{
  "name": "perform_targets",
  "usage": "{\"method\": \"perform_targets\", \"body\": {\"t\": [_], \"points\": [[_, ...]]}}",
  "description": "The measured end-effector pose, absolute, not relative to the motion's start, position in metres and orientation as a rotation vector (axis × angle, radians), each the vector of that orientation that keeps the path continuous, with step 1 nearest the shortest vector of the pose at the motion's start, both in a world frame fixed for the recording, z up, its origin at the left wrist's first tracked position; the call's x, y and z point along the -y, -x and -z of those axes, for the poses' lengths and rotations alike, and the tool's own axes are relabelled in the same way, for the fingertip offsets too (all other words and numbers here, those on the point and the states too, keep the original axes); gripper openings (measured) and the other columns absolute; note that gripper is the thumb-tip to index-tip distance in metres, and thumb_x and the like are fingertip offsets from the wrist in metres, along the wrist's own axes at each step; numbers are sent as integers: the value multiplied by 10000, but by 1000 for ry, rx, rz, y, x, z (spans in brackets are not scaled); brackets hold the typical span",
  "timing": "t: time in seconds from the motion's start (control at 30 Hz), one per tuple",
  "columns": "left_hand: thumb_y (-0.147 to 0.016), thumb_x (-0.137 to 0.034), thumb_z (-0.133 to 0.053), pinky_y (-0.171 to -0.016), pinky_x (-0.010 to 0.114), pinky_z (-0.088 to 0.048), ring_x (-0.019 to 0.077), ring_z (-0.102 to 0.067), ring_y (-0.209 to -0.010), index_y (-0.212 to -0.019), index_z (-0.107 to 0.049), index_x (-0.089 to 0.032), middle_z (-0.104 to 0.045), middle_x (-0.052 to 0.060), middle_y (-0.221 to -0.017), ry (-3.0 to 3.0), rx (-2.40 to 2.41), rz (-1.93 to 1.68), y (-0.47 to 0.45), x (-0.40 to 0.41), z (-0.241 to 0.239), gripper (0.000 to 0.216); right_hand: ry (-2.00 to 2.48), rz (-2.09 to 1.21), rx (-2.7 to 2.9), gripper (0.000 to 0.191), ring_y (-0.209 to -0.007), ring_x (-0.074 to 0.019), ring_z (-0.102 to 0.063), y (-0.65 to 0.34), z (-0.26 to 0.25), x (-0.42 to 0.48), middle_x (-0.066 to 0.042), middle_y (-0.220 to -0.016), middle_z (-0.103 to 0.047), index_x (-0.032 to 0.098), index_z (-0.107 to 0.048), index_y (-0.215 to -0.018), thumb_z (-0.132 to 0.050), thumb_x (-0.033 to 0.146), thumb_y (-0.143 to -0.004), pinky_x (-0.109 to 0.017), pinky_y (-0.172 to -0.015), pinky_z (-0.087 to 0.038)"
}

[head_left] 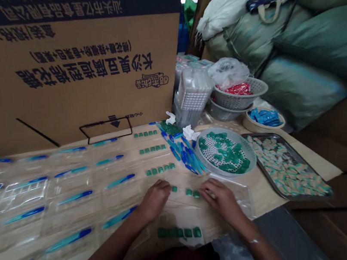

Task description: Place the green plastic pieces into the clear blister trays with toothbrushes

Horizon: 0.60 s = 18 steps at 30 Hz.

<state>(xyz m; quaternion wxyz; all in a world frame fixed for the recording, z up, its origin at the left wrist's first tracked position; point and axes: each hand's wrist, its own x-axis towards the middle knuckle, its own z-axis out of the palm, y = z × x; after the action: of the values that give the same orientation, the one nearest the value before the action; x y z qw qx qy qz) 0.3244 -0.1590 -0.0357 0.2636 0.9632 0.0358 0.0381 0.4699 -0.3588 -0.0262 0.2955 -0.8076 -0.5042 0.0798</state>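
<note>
On the worktop (318, 162) at 9 o'clock, rows of two-tone blue sticks (68, 240) over clear plastic, long axes close to 9-to-3 o'clock, mostly tipped a little toward 2. Behind them, at 11 o'clock, a cardboard box (88, 82) with upside-down print.

Next, the left hand (156, 198), fingers pressed together, fingertips at a single green piece (174, 188) on its 2-to-3 o'clock side; cannot tell whether pinching it. Farther off toward 12 o'clock, three rows of green pieces (160, 169), long axes near 9-to-3 o'clock, rising faintly rightward. Toward 5 o'clock from the same hand, a near row of five (179, 232), dipping slightly rightward.

Between the hands, a green pair (189, 192), in a short line with the single piece, pointing between 3 and 4 o'clock. At 1 o'clock, a heap of loose blue sticks (183, 152).

Then the right hand (220, 197), fingers curled, tips drawn together just beside the pair on its 9-to-10 o'clock side; cannot tell whether pinching a piece. Beyond it, toward 1 o'clock, a pale colander (206, 155) of green pieces; toward 2, a metal tray (277, 192) of small pastel pieces.
</note>
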Motion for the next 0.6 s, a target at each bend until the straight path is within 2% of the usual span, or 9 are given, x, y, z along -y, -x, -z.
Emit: {"method": "perform_targets", "body": {"t": [0.07,0.3,0.4,0.5,0.53,0.6], "points": [[-880,-124,-418,-808,306,-456,188,-561,-843,-770,-610,-169,-626,56,-836,-2652,-126,-78,-330,161,39,226,2328,-284,1305,187,-722,-198,-560,-483,31,396,-36,-725,-582,200,-574,-699,-500,247,-865,-295,-658,-416],[-817,-78,-459,-840,370,-434,219,-545,-838,-721,-608,-149,-597,86,-807,-2752,-365,-15,-331,169,37,191,2419,-438,1372,225,-741,-188,-594,-488,39,432,-34,-765,-636,206,-645,-762,-471,284,-880,-285,-695,-415],[-797,-233,-555,-883,437,-403,277,-502,-1008,-872,-620,-153,-576,136,-1053,-2750,-400,-70,-316,179,32,127,2312,-359,1387,216,-757,-193,-596,-490,40,428,-42,-790,-636,218,-663,-815,-478,304,-884,-292,-694,-432],[-703,-377,-667,-998,534,-270,349,-335,-1225,-1082,-560,-183,-435,148,-1324,-2725,-199,-36,-305,187,33,438,2234,-170,1382,174,-831,-235,-574,-500,46,429,-70,-852,-612,210,-653,-812,-587,372,-819,-353,-733,-437],[-686,-375,-682,-1020,546,-226,352,-304,-1247,-1095,-550,-191,-428,139,-1335,-2712,-141,-1,-304,188,35,467,2219,-145,1370,186,-836,-241,-565,-504,49,429,-70,-851,-604,207,-642,-794,-622,392,-790,-366,-736,-437],[-697,-310,-665,-1025,524,-222,329,-340,-1210,-1042,-561,-193,-498,118,-1244,-2697,-108,38,-303,186,37,379,2203,-181,1331,205,-808,-229,-554,-510,54,431,-56,-822,-592,205,-616,-766,-650,407,-762,-354,-714,-446]]}}
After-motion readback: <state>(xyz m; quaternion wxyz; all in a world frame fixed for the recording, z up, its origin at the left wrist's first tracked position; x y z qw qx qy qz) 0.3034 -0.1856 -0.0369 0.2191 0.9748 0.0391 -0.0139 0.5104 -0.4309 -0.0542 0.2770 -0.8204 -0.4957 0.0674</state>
